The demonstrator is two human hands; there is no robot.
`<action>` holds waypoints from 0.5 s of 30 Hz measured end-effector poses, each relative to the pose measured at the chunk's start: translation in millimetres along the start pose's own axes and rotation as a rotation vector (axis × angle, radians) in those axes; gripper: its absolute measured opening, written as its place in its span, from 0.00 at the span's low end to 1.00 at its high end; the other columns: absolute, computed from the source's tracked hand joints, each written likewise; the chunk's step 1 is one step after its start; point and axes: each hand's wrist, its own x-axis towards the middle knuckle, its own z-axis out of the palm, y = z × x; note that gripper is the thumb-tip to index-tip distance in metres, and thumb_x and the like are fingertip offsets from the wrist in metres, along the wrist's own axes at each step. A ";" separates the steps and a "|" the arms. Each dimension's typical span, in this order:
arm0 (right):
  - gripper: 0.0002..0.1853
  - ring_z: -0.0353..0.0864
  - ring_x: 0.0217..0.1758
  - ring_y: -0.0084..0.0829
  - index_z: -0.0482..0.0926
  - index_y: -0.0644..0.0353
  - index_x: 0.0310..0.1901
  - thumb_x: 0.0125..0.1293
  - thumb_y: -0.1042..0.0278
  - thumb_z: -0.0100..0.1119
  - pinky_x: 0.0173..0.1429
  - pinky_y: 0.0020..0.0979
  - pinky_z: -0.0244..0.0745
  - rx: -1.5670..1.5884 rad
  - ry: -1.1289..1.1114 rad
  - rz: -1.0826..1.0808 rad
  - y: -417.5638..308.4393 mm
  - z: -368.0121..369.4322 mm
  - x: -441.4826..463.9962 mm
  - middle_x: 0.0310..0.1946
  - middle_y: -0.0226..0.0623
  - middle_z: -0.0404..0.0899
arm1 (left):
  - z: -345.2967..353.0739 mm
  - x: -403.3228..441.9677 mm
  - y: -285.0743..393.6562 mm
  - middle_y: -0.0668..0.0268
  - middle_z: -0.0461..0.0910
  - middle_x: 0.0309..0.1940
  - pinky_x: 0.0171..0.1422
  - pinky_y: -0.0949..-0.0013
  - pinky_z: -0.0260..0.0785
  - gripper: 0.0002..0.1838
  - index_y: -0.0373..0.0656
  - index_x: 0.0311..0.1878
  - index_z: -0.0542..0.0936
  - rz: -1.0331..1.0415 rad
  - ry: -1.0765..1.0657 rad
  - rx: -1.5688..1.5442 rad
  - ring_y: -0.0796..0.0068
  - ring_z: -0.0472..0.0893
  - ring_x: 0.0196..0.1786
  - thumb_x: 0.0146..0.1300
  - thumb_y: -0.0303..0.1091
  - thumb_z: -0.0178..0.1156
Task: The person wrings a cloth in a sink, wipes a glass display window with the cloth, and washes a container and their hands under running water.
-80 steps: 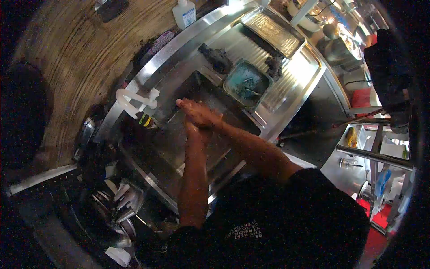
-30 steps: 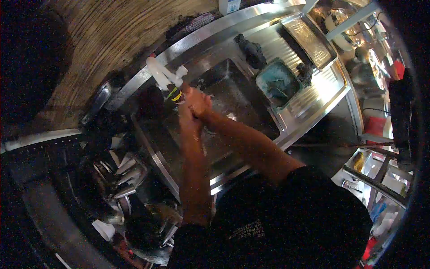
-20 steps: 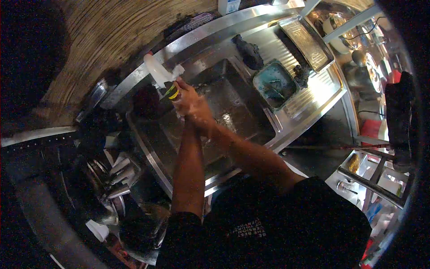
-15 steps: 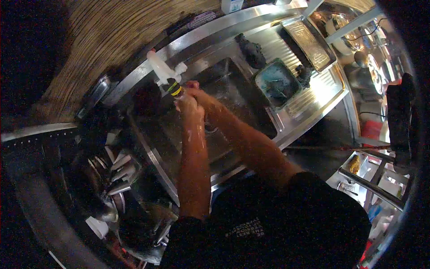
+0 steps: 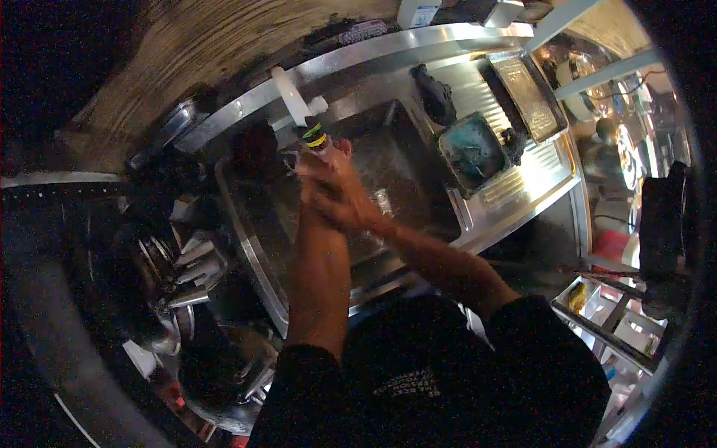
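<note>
A white tap (image 5: pixel 290 95) with a black, yellow and green banded nozzle (image 5: pixel 314 137) reaches over the steel sink (image 5: pixel 396 160). Directly beneath the nozzle is my left hand (image 5: pixel 323 163), wet and slightly blurred, its fingers apart and holding nothing that I can see. My right hand (image 5: pixel 334 203) is closed round my left wrist, crossing over it from the right. Part of the left wrist is hidden under those fingers. Both hands are above the basin.
On the ribbed drainboard stand a square teal-lined tub (image 5: pixel 472 153), dark cloths (image 5: pixel 433 95) and a metal tray (image 5: pixel 530 97). Stacked utensils and pans (image 5: pixel 198 261) lie left of the sink. A white box (image 5: pixel 418 13) stands on the back ledge.
My right hand has slid from beside the left hand under the nozzle back onto the left wrist. The view has shifted a little, so the sink sits lower and further right.
</note>
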 end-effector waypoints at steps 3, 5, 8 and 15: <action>0.23 0.70 0.72 0.51 0.81 0.58 0.60 0.67 0.57 0.59 0.78 0.50 0.59 -0.076 -0.132 -0.080 -23.3 7.3 -32.1 0.58 0.49 0.81 | -0.8 -13.0 40.9 0.59 0.84 0.50 0.59 0.57 0.77 0.28 0.45 0.67 0.73 -0.008 0.021 -0.213 0.59 0.83 0.54 0.71 0.48 0.65; 0.22 0.72 0.71 0.52 0.82 0.59 0.59 0.66 0.58 0.59 0.78 0.50 0.59 -0.177 -0.182 -0.160 -24.0 7.5 -35.4 0.56 0.51 0.82 | -16.7 -15.9 75.4 0.57 0.81 0.59 0.60 0.58 0.79 0.26 0.43 0.65 0.74 0.027 -0.065 -0.273 0.56 0.81 0.60 0.71 0.46 0.64; 0.22 0.75 0.68 0.52 0.82 0.62 0.56 0.64 0.59 0.61 0.73 0.50 0.65 -0.322 -0.123 -0.171 15.5 0.8 3.8 0.53 0.52 0.83 | -43.2 -29.4 110.1 0.53 0.76 0.67 0.62 0.60 0.78 0.28 0.41 0.65 0.73 -0.038 -0.198 -0.554 0.50 0.77 0.67 0.68 0.45 0.65; 0.22 0.84 0.57 0.54 0.82 0.68 0.52 0.61 0.60 0.66 0.60 0.48 0.78 -1.510 -0.513 0.450 79.3 -12.9 68.2 0.46 0.55 0.85 | -58.7 -55.2 62.4 0.51 0.83 0.49 0.50 0.53 0.79 0.26 0.39 0.57 0.77 0.103 -0.203 -0.972 0.52 0.83 0.47 0.65 0.49 0.66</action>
